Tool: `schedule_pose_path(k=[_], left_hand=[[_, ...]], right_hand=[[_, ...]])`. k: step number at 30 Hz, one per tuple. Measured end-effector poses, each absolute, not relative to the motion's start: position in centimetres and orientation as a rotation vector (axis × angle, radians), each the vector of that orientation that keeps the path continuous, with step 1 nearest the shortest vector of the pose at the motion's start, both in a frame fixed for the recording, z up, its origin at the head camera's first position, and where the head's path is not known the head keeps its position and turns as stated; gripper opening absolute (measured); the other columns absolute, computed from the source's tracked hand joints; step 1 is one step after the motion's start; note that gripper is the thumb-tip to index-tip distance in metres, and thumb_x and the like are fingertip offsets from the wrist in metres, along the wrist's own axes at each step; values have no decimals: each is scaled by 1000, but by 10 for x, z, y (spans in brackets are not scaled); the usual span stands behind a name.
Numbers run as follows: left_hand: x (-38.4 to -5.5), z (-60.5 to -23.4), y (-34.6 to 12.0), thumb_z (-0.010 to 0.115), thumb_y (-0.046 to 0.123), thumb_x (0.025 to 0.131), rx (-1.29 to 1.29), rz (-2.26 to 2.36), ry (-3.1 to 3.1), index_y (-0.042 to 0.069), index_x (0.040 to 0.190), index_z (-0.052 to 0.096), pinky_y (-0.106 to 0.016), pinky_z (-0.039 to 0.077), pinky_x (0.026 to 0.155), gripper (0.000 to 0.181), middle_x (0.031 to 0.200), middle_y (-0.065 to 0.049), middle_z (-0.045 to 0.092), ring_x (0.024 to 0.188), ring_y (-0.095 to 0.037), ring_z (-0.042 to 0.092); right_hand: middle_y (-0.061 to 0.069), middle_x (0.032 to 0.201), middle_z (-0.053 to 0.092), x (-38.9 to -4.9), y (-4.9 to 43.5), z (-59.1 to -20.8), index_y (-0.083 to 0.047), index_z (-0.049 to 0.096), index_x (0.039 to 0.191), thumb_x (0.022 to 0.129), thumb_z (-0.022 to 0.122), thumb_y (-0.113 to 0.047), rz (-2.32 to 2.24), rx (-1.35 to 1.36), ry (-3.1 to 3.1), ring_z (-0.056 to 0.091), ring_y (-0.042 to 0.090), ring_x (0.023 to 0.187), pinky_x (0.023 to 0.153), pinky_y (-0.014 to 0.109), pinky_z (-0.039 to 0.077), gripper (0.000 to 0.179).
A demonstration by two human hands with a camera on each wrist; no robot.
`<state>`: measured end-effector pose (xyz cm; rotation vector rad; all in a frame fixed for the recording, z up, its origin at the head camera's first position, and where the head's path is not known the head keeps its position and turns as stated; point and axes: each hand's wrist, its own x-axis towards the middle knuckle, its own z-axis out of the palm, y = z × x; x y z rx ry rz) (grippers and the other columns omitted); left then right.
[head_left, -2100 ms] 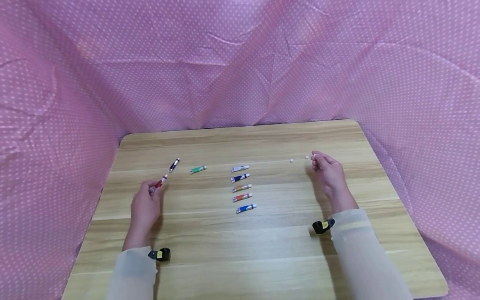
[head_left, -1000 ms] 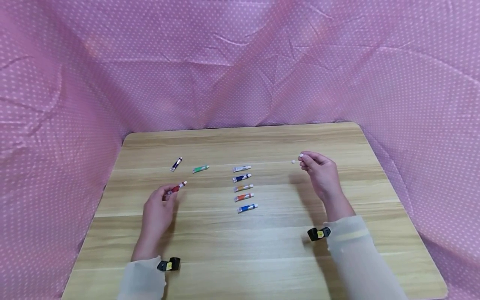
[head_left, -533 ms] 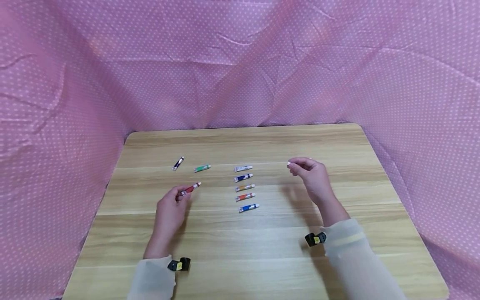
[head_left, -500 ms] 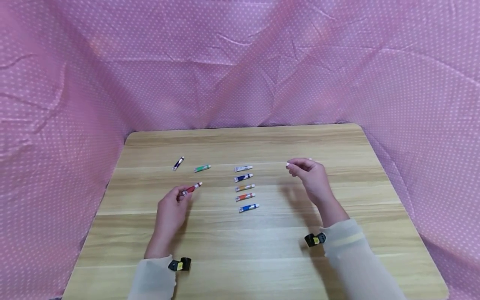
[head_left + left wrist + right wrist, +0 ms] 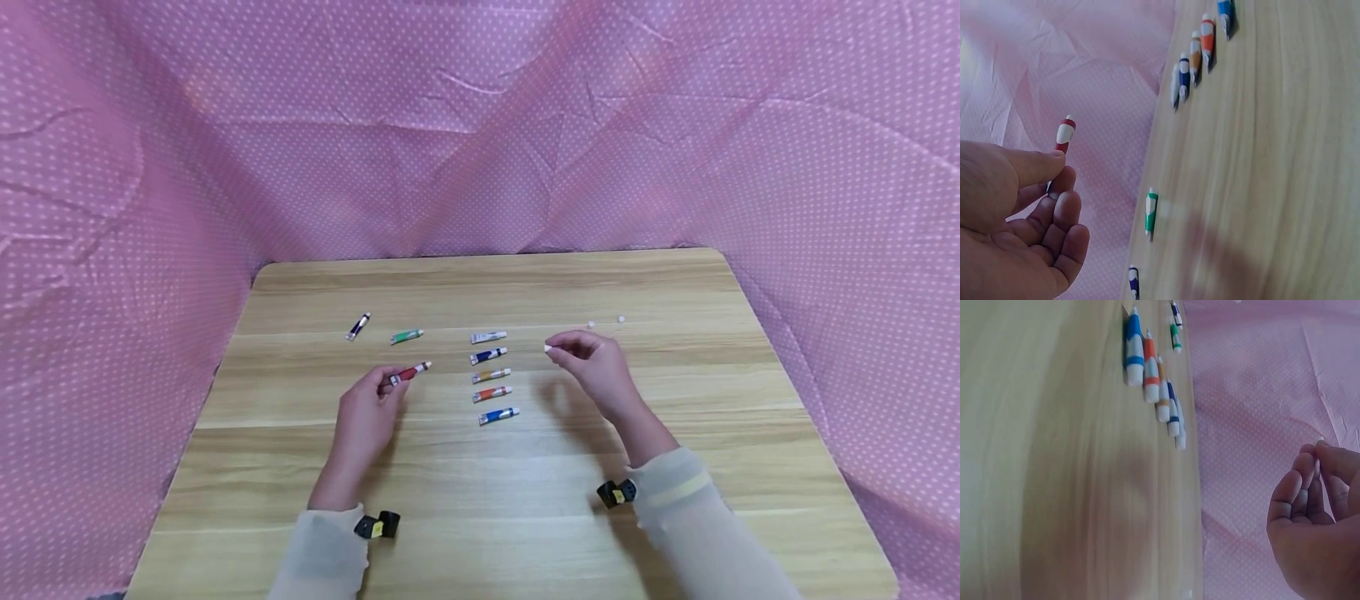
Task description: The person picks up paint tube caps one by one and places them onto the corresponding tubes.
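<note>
My left hand (image 5: 367, 412) pinches a red paint tube (image 5: 410, 372) above the table, its narrow uncapped-looking nozzle tilted up toward the right. In the left wrist view the thumb and forefinger hold the red tube (image 5: 1065, 134) by its lower part. Between the thumb and fingertips of my right hand (image 5: 596, 372) is a small white cap (image 5: 548, 348). Only a sliver of that cap (image 5: 1320, 439) shows in the right wrist view. A column of paint tubes lies between the hands, among them a white one (image 5: 488, 337), an orange one (image 5: 492, 394) and a blue one (image 5: 498, 416).
A green tube (image 5: 407, 337) and a dark purple tube (image 5: 358, 326) lie at the back left of the wooden table (image 5: 480, 533). Two small white caps, one being the farther cap (image 5: 621, 318), lie beyond the right hand. Pink dotted cloth (image 5: 480, 125) surrounds the table.
Both hands have moved inward, the left carrying the red tube rightward, the right bringing the cap leftward and nearer. The two loose caps behind the right hand show again.
</note>
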<state>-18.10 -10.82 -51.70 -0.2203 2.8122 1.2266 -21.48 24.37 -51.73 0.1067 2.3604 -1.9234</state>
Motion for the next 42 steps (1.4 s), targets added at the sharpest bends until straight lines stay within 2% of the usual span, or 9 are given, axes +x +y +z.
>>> schedule_pose_path(k=[4,11,26,34,42], left_hand=[[-182,-512,-101,66,23,110,-196,1227,2816,17,137,70,-31,51,76,28,112,-8,73,94,-25,62],[-182,-505,-86,67,24,109,-161,1249,2801,17,136,71,-32,51,80,28,113,-7,73,99,-25,63],[-175,-496,-56,70,23,107,-55,1271,2744,21,136,71,-40,60,95,28,120,-2,74,108,-23,66],[-170,-496,-45,71,23,107,-22,1273,2713,23,134,72,-39,59,95,27,117,2,74,107,-20,65],[-168,-496,-38,71,24,107,38,1248,2709,25,133,73,-40,59,96,26,116,3,74,108,-20,66]], right_hand=[[2,109,78,-213,237,-518,-12,80,115,100,80,-19,-1843,81,2403,69,15,96,86,32,62,17],[5,109,78,-210,224,-516,-16,81,112,100,80,-19,-1780,52,2425,68,20,96,77,25,58,13],[4,105,80,-203,199,-514,-12,82,113,98,82,-18,-1740,-44,2435,65,18,88,72,23,53,16],[7,106,81,-198,189,-515,-11,82,112,97,82,-14,-1745,-76,2406,67,17,86,73,22,55,15],[5,105,80,-195,185,-514,-16,82,109,97,82,-14,-1754,-73,2391,67,18,87,73,23,55,13]])
